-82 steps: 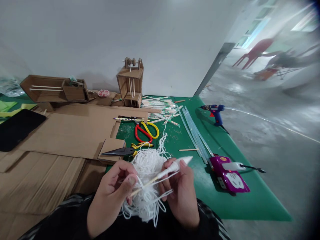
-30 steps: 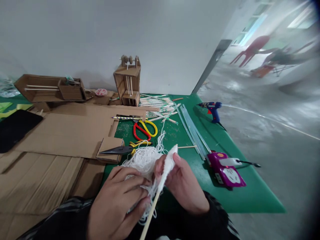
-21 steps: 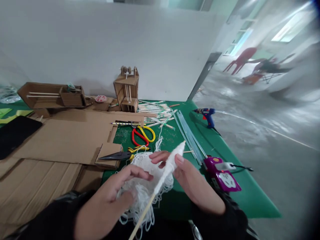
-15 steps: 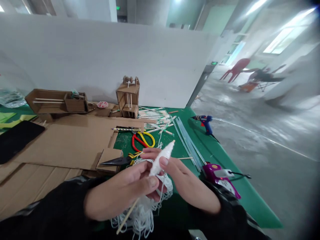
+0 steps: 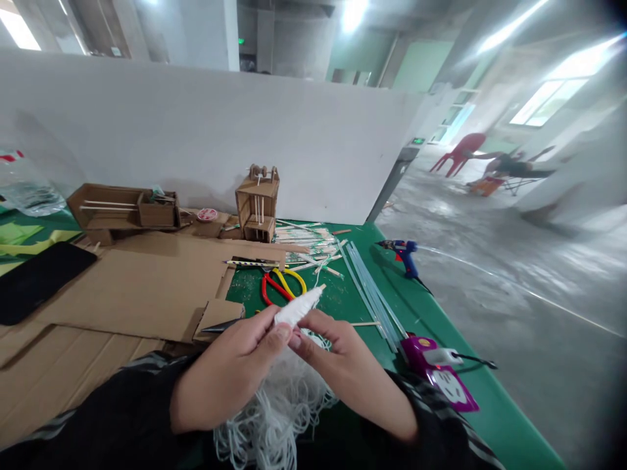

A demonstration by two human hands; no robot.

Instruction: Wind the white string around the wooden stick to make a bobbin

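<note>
Since the earlier frame the hands have closed together and the string-wound stick (image 5: 298, 308) has dropped lower and flatter, tip toward the scissors (image 5: 281, 286). The left hand (image 5: 230, 375) pinches the wound end; the right hand (image 5: 343, 362) pinches just beside it, above the loose string tangle (image 5: 279, 408) over the green worktop (image 5: 441, 313). Best keep the strand taut and lay turns side by side

head cam | looks forward and down, close over green table (image 5: 441, 326) | far room perhaps motion-blurred
</note>
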